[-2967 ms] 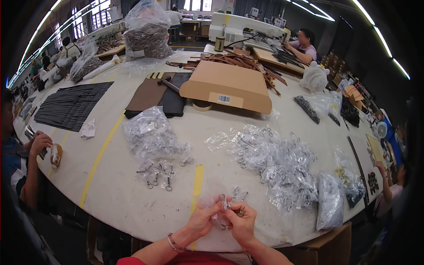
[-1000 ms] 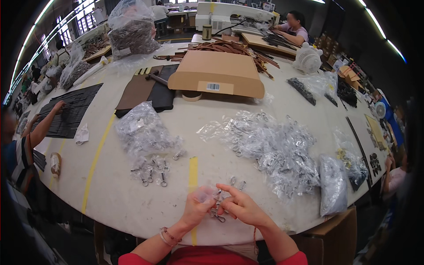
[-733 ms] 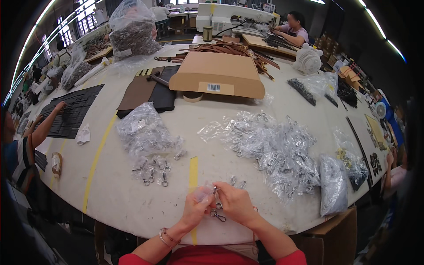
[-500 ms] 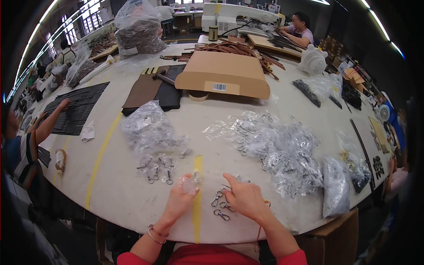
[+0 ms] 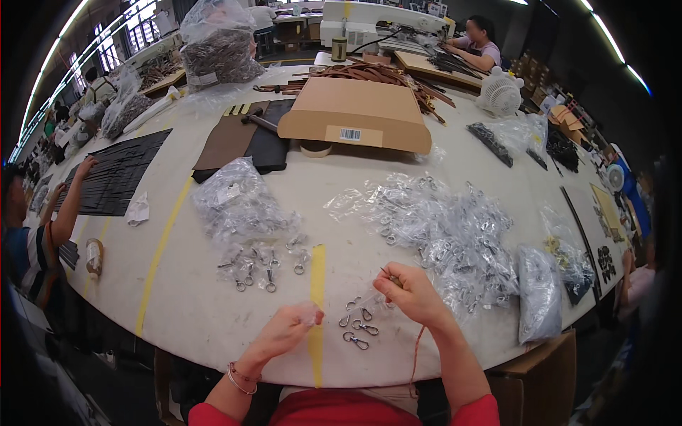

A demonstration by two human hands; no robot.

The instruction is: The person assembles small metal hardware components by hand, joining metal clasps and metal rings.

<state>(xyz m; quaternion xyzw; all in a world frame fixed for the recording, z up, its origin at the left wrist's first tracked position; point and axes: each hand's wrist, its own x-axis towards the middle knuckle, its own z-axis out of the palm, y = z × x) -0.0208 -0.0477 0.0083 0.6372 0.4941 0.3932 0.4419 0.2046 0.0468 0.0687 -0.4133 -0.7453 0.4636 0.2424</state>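
Note:
My left hand [image 5: 284, 331] is closed around a crumpled clear plastic bag [image 5: 308, 313], just left of the yellow tape line. Across from it, my right hand [image 5: 415, 297] is closed on a thin, dark, pointed tool [image 5: 386, 272] whose kind I cannot make out. A reddish cord [image 5: 417, 348] hangs below that hand. Several metal swivel clasps [image 5: 365, 327] lie bare on the table between my hands. Clear plastic [image 5: 366, 301] sits beside the right fingers, over some of the clasps. To the left, more clasps [image 5: 249, 272] lie in or beside small clear bags.
A large heap of bagged clasps [image 5: 455, 241] spreads to the right, and a pile of clear bags [image 5: 241, 199] lies left. Farther back are an open cardboard box [image 5: 359, 106], a hammer [image 5: 259, 121] and brown straps [image 5: 369, 73]. A co-worker's arm [image 5: 69, 199] reaches over black strips.
My hands have moved apart from the clasps: the left slightly lower, the right up and rightward. Another clasp now shows among the bare ones, and another at the left group's edge.

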